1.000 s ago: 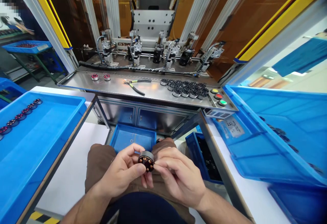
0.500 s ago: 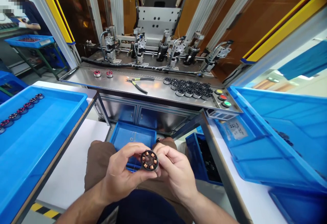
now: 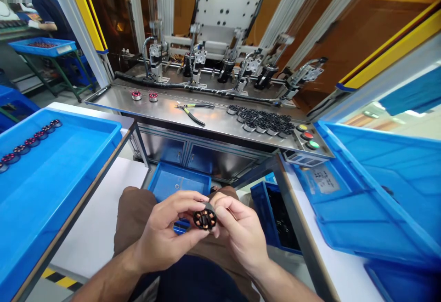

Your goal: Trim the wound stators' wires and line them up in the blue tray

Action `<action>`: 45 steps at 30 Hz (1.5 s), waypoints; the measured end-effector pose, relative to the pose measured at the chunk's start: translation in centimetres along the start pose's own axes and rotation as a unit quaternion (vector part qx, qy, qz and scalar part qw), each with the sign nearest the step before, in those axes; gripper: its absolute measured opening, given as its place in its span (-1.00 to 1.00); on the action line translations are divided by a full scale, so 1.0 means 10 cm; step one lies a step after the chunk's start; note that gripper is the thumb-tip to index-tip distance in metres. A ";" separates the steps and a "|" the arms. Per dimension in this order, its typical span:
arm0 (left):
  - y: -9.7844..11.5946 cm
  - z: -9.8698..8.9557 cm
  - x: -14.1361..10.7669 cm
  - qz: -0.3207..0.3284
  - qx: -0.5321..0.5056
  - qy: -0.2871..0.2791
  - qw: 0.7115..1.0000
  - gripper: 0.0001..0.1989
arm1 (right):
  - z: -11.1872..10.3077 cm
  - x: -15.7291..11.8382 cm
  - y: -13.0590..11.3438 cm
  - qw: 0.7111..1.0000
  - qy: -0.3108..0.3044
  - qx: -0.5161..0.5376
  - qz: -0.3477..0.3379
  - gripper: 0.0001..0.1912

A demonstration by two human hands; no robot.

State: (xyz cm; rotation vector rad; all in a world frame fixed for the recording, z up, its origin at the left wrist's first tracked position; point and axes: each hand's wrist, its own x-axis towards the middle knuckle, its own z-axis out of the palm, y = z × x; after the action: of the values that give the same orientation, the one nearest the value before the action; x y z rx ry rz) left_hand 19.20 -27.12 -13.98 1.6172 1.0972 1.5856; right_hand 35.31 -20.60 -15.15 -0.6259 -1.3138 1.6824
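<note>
Above my lap, my left hand (image 3: 172,230) grips a round black part (image 3: 204,219) with copper windings between thumb and fingers. On the part's right side, my right hand (image 3: 239,233) is pinched closed, with a thin copper wire (image 3: 230,212) showing by its fingers. Pliers with green and black handles (image 3: 195,111) lie on the metal bench (image 3: 165,113). Two red-and-silver wound parts (image 3: 137,95) sit left of them, and several black parts (image 3: 263,122) are grouped to their right.
Behind the bench stands a machine with clamps (image 3: 200,58). A blue tray (image 3: 69,168) with a row of wound parts is at left. Blue bins (image 3: 379,187) stand at right, beside three buttons (image 3: 308,135). A person (image 3: 48,12) works at far left.
The black part has tilted in my hands, so its open face shows at a different angle. The bench and machine appear slightly further right as the view shifts.
</note>
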 end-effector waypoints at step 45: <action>-0.04 0.03 0.08 -0.158 -0.280 0.052 0.946 -0.59 | -0.07 0.17 -0.37 0.903 -0.023 -0.276 -0.329 -0.94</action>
State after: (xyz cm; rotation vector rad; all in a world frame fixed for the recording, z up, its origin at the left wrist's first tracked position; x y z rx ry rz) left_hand 19.43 -26.17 -13.98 0.9424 0.8026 1.5877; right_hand 36.25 -18.63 -11.70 -0.3799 -1.8032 0.7739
